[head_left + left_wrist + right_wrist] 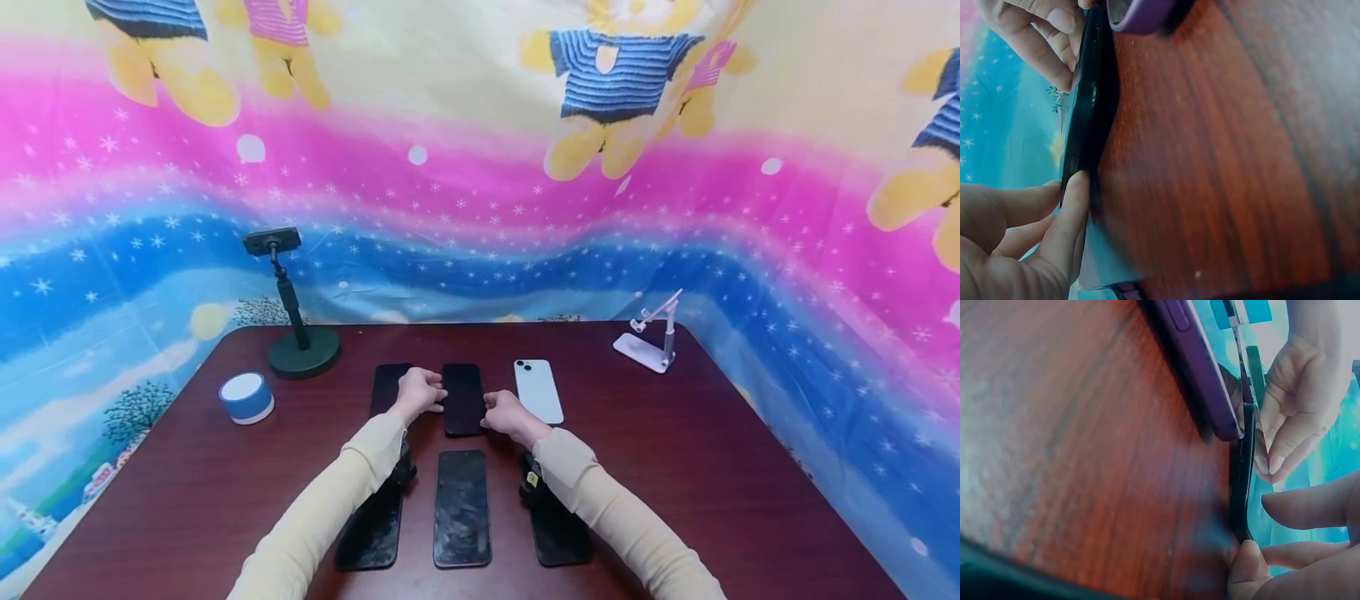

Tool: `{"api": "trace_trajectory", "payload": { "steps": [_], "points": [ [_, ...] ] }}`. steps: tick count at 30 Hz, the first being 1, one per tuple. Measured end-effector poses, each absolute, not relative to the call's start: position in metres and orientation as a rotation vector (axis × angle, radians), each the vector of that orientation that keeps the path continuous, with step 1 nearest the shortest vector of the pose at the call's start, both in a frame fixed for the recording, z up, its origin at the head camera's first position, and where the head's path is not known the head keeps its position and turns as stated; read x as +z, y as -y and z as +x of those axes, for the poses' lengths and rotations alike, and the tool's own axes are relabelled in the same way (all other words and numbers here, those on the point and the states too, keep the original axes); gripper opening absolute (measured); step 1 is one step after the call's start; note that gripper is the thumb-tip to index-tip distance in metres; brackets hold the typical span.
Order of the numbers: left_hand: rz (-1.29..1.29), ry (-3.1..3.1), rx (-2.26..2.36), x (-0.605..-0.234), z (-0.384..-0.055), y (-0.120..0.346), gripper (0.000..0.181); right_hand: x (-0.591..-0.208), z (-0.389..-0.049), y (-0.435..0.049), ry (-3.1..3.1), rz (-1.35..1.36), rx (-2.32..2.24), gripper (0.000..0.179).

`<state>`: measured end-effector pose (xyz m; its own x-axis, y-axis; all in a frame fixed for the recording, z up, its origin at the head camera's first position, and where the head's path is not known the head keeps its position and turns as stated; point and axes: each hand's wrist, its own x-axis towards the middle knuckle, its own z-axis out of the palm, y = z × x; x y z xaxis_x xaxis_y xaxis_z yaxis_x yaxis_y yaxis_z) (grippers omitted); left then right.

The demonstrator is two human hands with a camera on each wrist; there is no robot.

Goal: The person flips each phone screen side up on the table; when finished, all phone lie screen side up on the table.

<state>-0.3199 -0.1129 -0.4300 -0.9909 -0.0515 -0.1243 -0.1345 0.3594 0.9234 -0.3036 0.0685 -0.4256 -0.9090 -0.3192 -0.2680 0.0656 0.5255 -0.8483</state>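
Observation:
A black smartphone (462,400) lies in the middle of the back row, between both hands. My left hand (418,392) holds its left edge, with thumb and fingertips at the side in the left wrist view. At the opposite edge, my right hand (512,414) has its thumb against the phone's near corner, the fingers curled beside it. Part of the left hand covers another black phone (386,387). Beyond the right hand is a white phone (538,392) with its camera side up. A dark-screened phone (462,508) with a purple frame lies nearer.
Two more dark phones lie under the forearms, at front left (375,533) and front right (562,533). A dark green phone stand (303,352) and a blue-and-white round object (247,398) are at left. A white folding stand (648,350) is at back right, near the patterned curtain (465,208).

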Motion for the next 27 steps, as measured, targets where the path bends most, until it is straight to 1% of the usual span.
{"api": "trace_trajectory", "payload": {
  "steps": [10, 18, 27],
  "points": [
    [-0.161, -2.618, 1.655, -0.4322, -0.3205, 0.1123, 0.036, -0.428, -0.3028, -0.0676, -2.393, -0.23, -1.315, 0.056],
    [-0.192, -2.638, 1.62, -0.432, -0.3238, 0.1122, 0.036, -0.4287, -0.3045, -0.0675, -2.383, -0.237, -1.302, 0.058],
    [-0.169, -2.646, 1.607, -0.4302, -0.3215, 0.1143, 0.038, -0.4291, -0.305, -0.0669, -2.376, -0.239, -1.309, 0.059]
  ]
}}
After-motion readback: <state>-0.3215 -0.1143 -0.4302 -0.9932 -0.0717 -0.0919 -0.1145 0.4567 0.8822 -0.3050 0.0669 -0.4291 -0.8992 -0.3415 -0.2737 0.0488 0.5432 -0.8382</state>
